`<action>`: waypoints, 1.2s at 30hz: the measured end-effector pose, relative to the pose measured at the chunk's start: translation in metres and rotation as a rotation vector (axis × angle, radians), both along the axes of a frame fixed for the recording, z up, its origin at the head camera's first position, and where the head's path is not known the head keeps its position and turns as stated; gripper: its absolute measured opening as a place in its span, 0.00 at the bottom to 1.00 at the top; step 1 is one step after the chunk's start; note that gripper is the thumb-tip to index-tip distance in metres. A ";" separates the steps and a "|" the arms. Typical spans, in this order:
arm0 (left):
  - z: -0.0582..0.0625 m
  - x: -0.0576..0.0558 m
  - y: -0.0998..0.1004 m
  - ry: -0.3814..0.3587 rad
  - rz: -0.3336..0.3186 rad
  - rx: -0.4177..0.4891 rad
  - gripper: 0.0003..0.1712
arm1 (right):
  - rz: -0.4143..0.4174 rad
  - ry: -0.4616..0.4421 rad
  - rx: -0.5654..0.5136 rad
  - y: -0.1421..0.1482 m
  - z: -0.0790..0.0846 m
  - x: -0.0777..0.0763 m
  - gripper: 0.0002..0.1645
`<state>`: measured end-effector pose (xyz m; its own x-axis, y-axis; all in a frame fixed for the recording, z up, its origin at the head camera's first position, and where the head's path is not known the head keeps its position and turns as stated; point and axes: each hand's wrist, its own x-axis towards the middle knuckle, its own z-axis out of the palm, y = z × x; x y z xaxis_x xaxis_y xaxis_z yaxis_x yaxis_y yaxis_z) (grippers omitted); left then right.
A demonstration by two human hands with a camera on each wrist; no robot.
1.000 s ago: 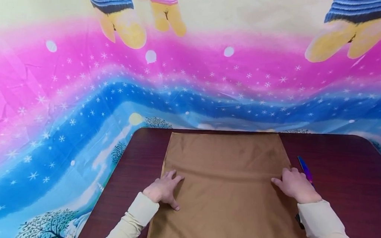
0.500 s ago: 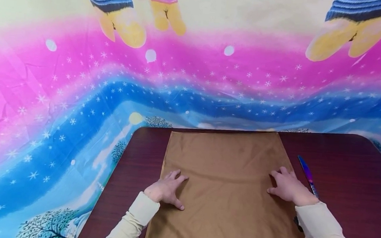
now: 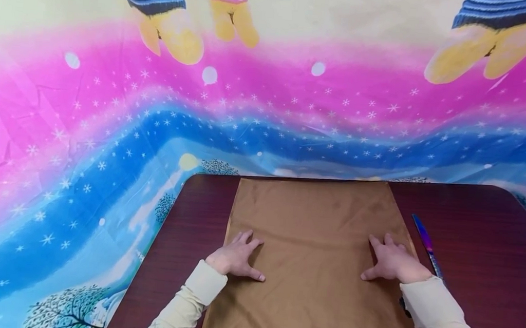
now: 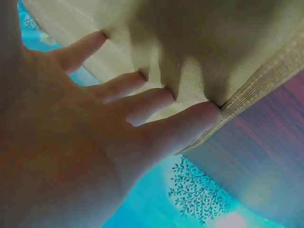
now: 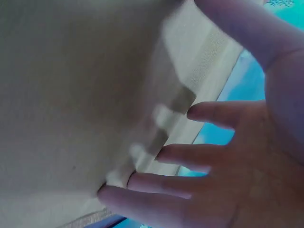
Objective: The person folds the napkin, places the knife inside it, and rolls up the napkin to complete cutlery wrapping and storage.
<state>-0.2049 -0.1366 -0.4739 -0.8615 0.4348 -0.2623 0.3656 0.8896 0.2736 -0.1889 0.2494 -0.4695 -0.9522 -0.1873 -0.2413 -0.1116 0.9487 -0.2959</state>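
My left hand point(image 3: 235, 258) is spread, fingertips resting on the brown cloth point(image 3: 309, 286) just inside its left edge; my right hand point(image 3: 394, 262) is likewise spread, fingertips on the cloth inside its right edge; the cloth lies on the dark red table point(image 3: 493, 244), its far edge along the table's far edge; a blue-purple knife point(image 3: 423, 237) lies just beyond the cloth's right edge; tabletop room is wider to the right, narrower to the left.
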 end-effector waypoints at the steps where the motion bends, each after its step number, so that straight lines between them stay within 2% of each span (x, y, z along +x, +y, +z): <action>1: 0.000 -0.001 0.001 0.000 0.003 0.001 0.53 | -0.001 -0.013 0.008 -0.001 0.000 0.000 0.66; 8: -0.004 -0.006 0.003 0.017 0.008 -0.005 0.54 | -0.029 -0.084 0.024 -0.001 0.000 0.002 0.71; 16: -0.005 -0.008 0.002 0.005 0.015 -0.008 0.55 | -0.015 -0.087 0.020 0.006 -0.001 0.003 0.72; 20: -0.006 -0.005 0.001 0.023 0.005 -0.017 0.54 | -0.028 -0.066 0.011 0.008 -0.005 0.006 0.74; 23: -0.006 0.001 -0.002 0.053 -0.019 -0.018 0.51 | -0.033 -0.007 0.015 0.007 -0.010 0.011 0.73; 26: -0.004 0.012 -0.005 0.069 -0.040 -0.003 0.49 | -0.029 0.083 0.038 0.004 -0.012 0.019 0.71; 28: -0.002 0.021 -0.007 0.068 -0.052 0.000 0.50 | -0.026 0.106 0.051 0.002 -0.012 0.026 0.70; 33: 0.002 0.040 -0.011 0.047 -0.057 -0.026 0.51 | 0.000 0.029 0.059 0.000 -0.010 0.042 0.70; 36: 0.001 0.047 -0.013 0.046 -0.048 -0.038 0.52 | 0.018 0.027 0.051 0.001 -0.012 0.050 0.70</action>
